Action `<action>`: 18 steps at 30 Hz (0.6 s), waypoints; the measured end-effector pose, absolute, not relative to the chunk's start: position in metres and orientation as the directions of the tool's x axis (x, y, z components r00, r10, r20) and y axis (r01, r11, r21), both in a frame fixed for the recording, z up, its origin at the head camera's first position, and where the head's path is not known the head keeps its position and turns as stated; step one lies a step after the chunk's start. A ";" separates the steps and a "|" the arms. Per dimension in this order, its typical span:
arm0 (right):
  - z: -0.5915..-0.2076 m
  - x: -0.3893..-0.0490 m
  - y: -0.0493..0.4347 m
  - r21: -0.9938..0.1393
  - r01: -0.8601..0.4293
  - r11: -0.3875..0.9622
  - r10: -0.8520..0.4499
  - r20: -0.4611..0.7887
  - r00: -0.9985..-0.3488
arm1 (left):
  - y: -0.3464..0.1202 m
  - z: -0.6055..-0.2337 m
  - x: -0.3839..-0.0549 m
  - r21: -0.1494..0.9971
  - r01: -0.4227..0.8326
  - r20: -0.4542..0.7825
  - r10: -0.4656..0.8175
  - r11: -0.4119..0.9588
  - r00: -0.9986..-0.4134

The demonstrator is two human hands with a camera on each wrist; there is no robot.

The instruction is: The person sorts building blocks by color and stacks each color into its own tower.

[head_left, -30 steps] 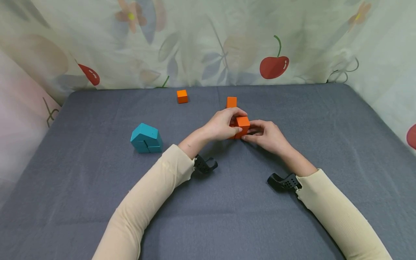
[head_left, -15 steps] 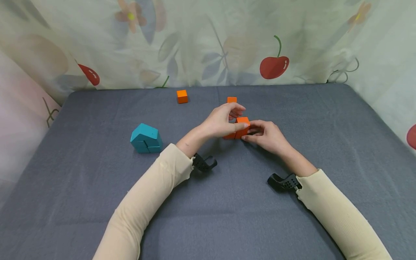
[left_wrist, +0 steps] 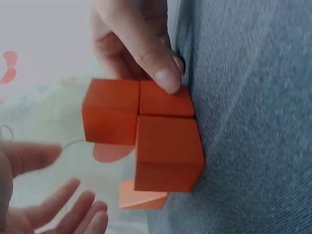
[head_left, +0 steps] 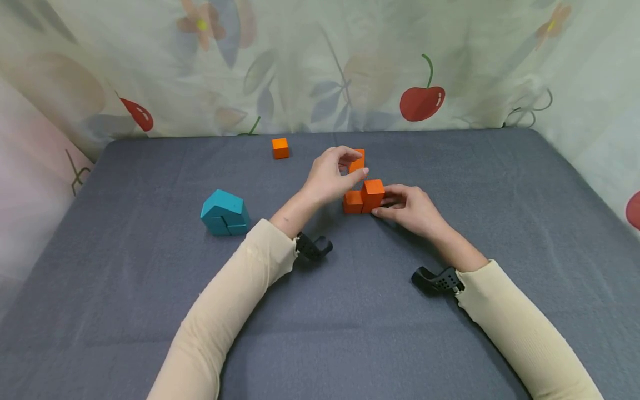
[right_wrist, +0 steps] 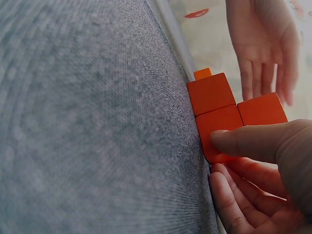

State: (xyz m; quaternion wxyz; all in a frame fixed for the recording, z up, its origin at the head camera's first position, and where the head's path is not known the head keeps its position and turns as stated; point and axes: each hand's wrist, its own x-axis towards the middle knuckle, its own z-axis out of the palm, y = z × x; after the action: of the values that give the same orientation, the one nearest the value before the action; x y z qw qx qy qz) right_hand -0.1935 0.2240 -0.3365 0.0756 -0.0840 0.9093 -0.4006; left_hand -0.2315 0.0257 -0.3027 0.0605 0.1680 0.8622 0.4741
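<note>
Three orange cubes form an L on the grey cloth: a lower left cube (head_left: pixel 353 202), a lower right cube (right_wrist: pixel 218 134) beside it, and an upper cube (head_left: pixel 373 193) on the right one. My right hand (head_left: pixel 412 208) holds the lower right cube, its thumb (left_wrist: pixel 167 78) pressed on the face and the other fingers curled alongside. My left hand (head_left: pixel 329 175) hovers up and left of the stack with fingers spread, holding nothing. Behind the stack stands another orange block (head_left: pixel 357 160), which the left fingers partly overlap in the head view.
Farther back on the left lies a single orange cube (head_left: pixel 280 148). A teal house-shaped group of blocks (head_left: pixel 225 213) stands on the left of the grey cloth (head_left: pixel 320 344). A patterned curtain (head_left: pixel 310 66) hangs behind the table.
My left hand has come off the upper orange cube and moved up and back, toward the block behind the stack. The right hand and the stacked cubes have stayed put.
</note>
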 end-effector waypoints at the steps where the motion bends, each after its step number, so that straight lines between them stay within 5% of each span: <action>1: -0.337 -0.193 0.224 -0.742 -0.092 0.664 -0.213 -0.069 -0.975 | 0.025 -0.304 -0.233 0.841 0.217 0.057 0.318 0.495 -0.946; 18: -0.336 -0.193 0.223 -0.740 -0.106 0.664 -0.218 -0.056 -0.974 | 0.014 -0.320 -0.249 0.891 0.105 0.135 -0.038 0.442 -0.990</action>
State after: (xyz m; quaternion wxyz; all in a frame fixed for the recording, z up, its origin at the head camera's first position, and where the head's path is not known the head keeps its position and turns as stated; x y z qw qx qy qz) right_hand -0.1926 0.2234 -0.3361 0.0698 -0.0889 0.9095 -0.4000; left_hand -0.2491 0.0143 -0.3198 -0.0674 0.0198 0.8465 0.5278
